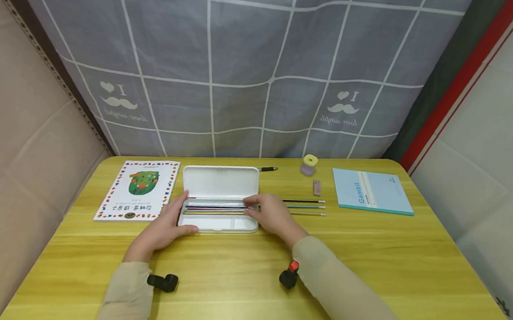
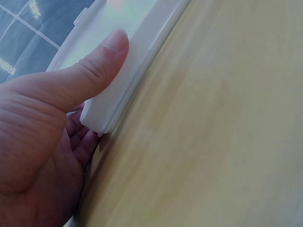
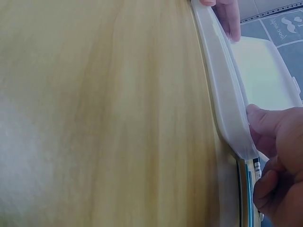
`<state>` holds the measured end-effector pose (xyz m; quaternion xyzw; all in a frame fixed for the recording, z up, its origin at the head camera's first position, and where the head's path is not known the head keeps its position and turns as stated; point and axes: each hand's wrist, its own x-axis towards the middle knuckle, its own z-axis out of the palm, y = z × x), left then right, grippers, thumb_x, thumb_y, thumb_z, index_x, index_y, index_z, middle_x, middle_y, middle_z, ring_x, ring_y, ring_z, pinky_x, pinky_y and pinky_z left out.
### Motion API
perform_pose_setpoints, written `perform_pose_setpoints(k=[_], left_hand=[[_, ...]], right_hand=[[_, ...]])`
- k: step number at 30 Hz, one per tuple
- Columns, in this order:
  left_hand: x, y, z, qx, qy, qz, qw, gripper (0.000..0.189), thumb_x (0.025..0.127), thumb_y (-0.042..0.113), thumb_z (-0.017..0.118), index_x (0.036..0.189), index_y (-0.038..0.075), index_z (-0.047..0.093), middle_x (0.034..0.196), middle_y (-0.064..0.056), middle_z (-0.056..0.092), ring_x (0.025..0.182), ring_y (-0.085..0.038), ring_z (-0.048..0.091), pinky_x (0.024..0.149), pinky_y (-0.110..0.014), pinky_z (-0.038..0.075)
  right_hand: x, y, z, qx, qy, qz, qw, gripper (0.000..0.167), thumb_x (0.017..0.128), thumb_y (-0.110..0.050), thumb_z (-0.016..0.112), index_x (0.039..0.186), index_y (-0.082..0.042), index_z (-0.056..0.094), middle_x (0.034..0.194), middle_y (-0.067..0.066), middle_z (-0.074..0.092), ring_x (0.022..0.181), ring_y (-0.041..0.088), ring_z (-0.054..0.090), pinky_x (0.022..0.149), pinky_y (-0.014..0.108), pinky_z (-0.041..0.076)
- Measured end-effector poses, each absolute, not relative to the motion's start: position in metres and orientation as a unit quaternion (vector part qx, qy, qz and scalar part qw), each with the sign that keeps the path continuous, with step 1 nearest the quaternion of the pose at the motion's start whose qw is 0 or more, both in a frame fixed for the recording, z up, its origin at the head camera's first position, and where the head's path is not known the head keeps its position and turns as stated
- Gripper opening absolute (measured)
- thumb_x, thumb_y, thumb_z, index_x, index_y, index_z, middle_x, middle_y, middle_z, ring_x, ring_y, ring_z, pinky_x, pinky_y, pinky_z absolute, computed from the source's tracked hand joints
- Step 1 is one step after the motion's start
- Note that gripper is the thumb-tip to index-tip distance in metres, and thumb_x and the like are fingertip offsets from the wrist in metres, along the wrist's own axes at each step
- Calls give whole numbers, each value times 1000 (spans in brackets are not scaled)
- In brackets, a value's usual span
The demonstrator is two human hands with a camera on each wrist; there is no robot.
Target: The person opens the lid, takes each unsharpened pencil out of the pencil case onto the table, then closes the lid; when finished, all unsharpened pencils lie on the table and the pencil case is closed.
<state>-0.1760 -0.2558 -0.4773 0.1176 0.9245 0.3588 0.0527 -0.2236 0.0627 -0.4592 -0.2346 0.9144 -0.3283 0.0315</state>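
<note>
At the centre of the head view: one white pencil case [image 1: 215, 222], lid raised, slim pencils [image 1: 216, 208] inside. Left hand [image 1: 166, 226]: gripping the case's left end, thumb over the front edge. Right hand [image 1: 274, 215]: fingers bent at its right end; cannot tell what they pinch. Right of centre: three pencils [image 1: 305, 201], pinkish eraser [image 1: 316, 188]. Farther right: blue notebook [image 1: 373, 192]. Left: white booklet [image 1: 142, 193].
</note>
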Motion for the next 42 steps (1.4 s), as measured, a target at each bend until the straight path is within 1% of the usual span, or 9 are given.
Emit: perform_pose_setpoints(k=[6, 13, 20, 22, 27, 29, 32, 35, 42], left_hand=[[-176, -254, -477, 119, 924, 360, 53, 111, 92, 42, 81, 169, 9, 7, 170, -28, 13, 156, -50, 7, 123, -70, 6], [-177, -253, -478, 120, 924, 360, 53, 111, 92, 37, 81, 169, 8, 7, 171, -26, 13, 157, -49, 7, 124, -69, 4], [-178, -254, -479, 116, 925, 359, 53, 112, 91, 42, 81, 169, 10, 7, 172, -26, 12, 157, -49, 7, 124, -69, 3], [-177, -254, -480, 115, 924, 359, 54, 112, 91, 43, 81, 169, 10, 7, 172, -25, 12, 157, -48, 6, 124, -69, 2], [-177, -254, -479, 116, 924, 361, 55, 112, 91, 42, 81, 169, 11, 7, 172, -25, 11, 157, -48, 5, 124, -68, 1], [-177, -253, -478, 117, 923, 361, 54, 112, 91, 42, 81, 169, 11, 7, 172, -26, 12, 157, -49, 5, 124, -68, 1], [-177, -253, -478, 116, 924, 361, 56, 112, 91, 43, 81, 169, 11, 6, 172, -26, 12, 157, -48, 5, 124, -68, 1], [-177, -254, -478, 115, 924, 361, 57, 113, 91, 44, 80, 169, 11, 6, 171, -26, 12, 157, -49, 6, 123, -69, 4], [-176, -256, -477, 113, 924, 360, 56, 113, 92, 46, 80, 169, 10, 6, 171, -27, 12, 156, -49, 7, 122, -71, 8]], right_hand=[[-224, 58, -457, -236, 922, -305, 33, 22, 100, -21, 73, 120, -15, 80, 117, 0, 78, 114, 21, 70, 101, 40, 55], [-225, 55, -460, -230, 936, -267, 6, 14, 98, -25, 76, 109, -20, 84, 111, -3, 78, 110, 19, 71, 98, 39, 57], [-223, 53, -463, -223, 937, -267, -30, 11, 97, -26, 77, 105, -21, 84, 108, -4, 78, 104, 18, 72, 90, 39, 59], [-222, 54, -466, -228, 930, -287, -41, 10, 97, -24, 77, 105, -19, 83, 107, -4, 78, 100, 16, 71, 88, 37, 59], [-222, 63, -468, -216, 889, -401, -48, 10, 97, -18, 78, 105, -14, 83, 98, -3, 77, 75, 14, 64, 69, 31, 55], [-222, 69, -468, -201, 871, -446, -46, 11, 95, -17, 79, 104, -12, 83, 94, -4, 77, 70, 14, 60, 63, 28, 52], [-223, 79, -467, -184, 846, -498, -38, 10, 94, -17, 81, 102, -12, 84, 93, -4, 77, 72, 12, 58, 63, 24, 49], [-225, 89, -467, -174, 817, -550, -24, 10, 93, -15, 82, 100, -10, 85, 91, 0, 78, 70, 13, 56, 61, 22, 46], [-227, 115, -466, -148, 772, -618, -21, 14, 93, -11, 81, 103, -1, 82, 97, 7, 80, 73, 8, 62, 61, 21, 51]])
